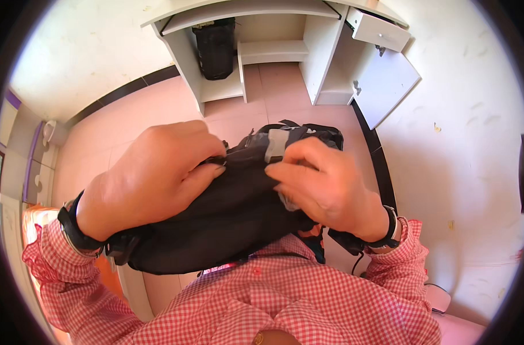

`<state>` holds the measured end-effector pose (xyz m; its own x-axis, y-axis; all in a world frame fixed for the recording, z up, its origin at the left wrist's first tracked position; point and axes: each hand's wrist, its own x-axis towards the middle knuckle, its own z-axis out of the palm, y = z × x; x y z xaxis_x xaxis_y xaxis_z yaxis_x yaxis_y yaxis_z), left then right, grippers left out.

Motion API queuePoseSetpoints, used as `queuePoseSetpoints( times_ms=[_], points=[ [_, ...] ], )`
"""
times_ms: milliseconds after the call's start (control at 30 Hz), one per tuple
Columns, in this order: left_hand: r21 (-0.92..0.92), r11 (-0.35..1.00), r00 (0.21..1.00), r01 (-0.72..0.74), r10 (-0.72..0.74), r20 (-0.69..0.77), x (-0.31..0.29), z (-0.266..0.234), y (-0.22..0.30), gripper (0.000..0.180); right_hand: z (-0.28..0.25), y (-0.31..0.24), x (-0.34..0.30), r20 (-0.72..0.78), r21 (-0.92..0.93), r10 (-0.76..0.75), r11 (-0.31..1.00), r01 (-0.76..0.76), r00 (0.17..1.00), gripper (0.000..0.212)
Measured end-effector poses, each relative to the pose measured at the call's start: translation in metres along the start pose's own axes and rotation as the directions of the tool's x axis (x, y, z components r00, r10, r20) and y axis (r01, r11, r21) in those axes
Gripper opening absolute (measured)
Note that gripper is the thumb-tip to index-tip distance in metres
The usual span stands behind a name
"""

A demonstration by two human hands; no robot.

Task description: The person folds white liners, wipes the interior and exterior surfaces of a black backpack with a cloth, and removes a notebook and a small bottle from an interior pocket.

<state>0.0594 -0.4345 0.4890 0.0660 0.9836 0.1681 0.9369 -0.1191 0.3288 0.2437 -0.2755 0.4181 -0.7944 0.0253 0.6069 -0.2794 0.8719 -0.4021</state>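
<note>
A black fabric bag (204,230), which looks like a backpack, lies across my lap in front of my checked shirt. My left hand (153,172) is closed in a pinch on a dark edge of the bag near its upper side. To the right, my right hand (331,187) is also closed, thumb and fingertips together over the bag; what they grip is too small to make out. Between and beyond the hands sits a pale grey translucent strip (277,144) at the bag's far part. A bit of clear plastic (287,201) shows under the right fingers. Each wrist wears a black band.
A white desk (250,10) stands ahead, with a black bag-like bundle (215,50) on its left shelf. On its right, a drawer (379,31) is pulled out and a cabinet door (385,86) hangs open. Walls flank both sides; pink floor tiles (107,155) lie below.
</note>
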Motion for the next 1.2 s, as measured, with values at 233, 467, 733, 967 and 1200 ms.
queuePoseSetpoints(
  times_ms=[233,467,733,967,1200],
  points=[
    [-0.108,0.985,0.990,-0.133,0.126,-0.067,-0.026,0.015,0.004,0.025,-0.023,0.002,-0.036,0.272,0.308,0.019,0.945,-0.106,0.962,0.024],
    [-0.059,0.968,0.964,-0.245,0.236,-0.123,-0.029,0.021,0.004,0.029,-0.076,0.014,-0.015,0.166,0.275,0.507,0.800,-0.533,0.846,0.011],
    [0.035,0.974,0.956,-0.224,0.227,-0.188,-0.022,0.012,0.007,0.021,-0.041,0.019,0.050,0.389,0.209,0.246,0.915,-0.345,0.888,0.034],
    [-0.100,0.994,0.980,-0.040,0.020,-0.196,-0.005,-0.004,0.006,0.031,-0.008,0.016,0.091,0.580,0.217,0.036,0.956,-0.197,0.814,0.047],
    [-0.159,0.986,0.975,-0.049,0.012,-0.223,0.000,-0.002,-0.012,0.023,0.011,0.028,0.090,0.472,0.281,0.005,0.947,-0.156,0.882,0.032]
  ],
)
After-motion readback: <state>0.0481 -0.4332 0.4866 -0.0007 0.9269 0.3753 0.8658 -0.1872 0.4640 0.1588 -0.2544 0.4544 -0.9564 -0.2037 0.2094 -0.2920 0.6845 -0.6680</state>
